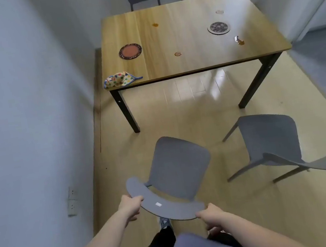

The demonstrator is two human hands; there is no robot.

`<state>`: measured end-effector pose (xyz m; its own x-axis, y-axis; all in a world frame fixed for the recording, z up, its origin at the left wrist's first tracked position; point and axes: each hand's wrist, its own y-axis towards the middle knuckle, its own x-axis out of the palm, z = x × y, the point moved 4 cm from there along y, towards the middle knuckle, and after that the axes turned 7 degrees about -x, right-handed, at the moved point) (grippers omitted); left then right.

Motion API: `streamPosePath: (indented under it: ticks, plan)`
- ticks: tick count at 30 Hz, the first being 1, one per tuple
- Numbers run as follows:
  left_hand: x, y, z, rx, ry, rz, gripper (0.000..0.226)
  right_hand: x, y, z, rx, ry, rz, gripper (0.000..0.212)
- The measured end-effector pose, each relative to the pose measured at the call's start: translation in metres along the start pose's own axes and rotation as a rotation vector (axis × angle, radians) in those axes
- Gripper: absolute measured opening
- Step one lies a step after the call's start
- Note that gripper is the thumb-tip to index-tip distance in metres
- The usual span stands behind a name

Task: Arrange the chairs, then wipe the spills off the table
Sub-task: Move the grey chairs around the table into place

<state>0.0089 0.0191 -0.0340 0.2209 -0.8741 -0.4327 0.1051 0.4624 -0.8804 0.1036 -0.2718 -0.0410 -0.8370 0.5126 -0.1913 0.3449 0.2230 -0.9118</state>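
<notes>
- Pale grey walls close in a narrow room with a glossy beige floor [176, 108], where a rectangular light-wood table on black legs [202, 63] stands ahead of the person
- Both hands grasp the curved top edge of a grey plastic chair's backrest [165, 205]: the left hand [131, 206] curls round its left end, the right hand [209, 213] round its right end
- From that grip the seat points forward and slightly right, straight toward the table's near edge, well apart from it; the backrest's long axis runs left to right between the hands
- A second grey plastic chair [271, 141] stands to the right of the grip, turned askew
- Beyond the grip, on the tabletop, lie small brownish spills [178, 53], two round patterned coasters [130, 51] and a crumpled spotted cloth [119, 80] at the near left corner
- Judged from this, arranging is under way and wiping has not begun
</notes>
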Motion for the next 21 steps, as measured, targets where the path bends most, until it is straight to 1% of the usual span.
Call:
streamPosePath:
  ticks: [2, 5, 7, 8, 11, 13, 17, 21]
  plan:
    - [-0.006, 0.011, 0.003, -0.025, 0.041, -0.002, 0.047, 0.008, 0.010, -0.006, 0.037, 0.030, 0.000, 0.036]
    - [-0.012, 0.028, 0.004, -0.069, 0.105, -0.066, 0.034, 0.021, 0.024, -0.008, 0.132, 0.178, 0.025, 0.049]
    - [-0.012, 0.033, 0.008, -0.051, 0.122, -0.114, 0.030, 0.028, 0.032, -0.006, 0.176, 0.244, 0.088, 0.057]
    - [-0.012, 0.035, 0.011, -0.049, 0.112, -0.134, 0.028, 0.030, 0.035, -0.005, 0.192, 0.272, 0.114, 0.053]
    - [-0.014, 0.043, 0.018, -0.036, 0.098, -0.136, 0.024, 0.027, 0.041, -0.007, 0.212, 0.290, 0.207, 0.026]
    - [-0.016, 0.045, 0.024, -0.002, 0.132, -0.126, 0.022, 0.021, 0.044, -0.009, 0.231, 0.305, 0.252, 0.016]
    - [-0.010, 0.045, 0.049, 0.055, 0.147, -0.162, 0.017, -0.004, 0.049, -0.015, 0.251, 0.310, 0.384, 0.021]
    - [0.005, 0.039, 0.080, 0.082, 0.082, -0.182, 0.016, -0.045, 0.058, -0.024, 0.221, 0.284, 0.557, 0.028]
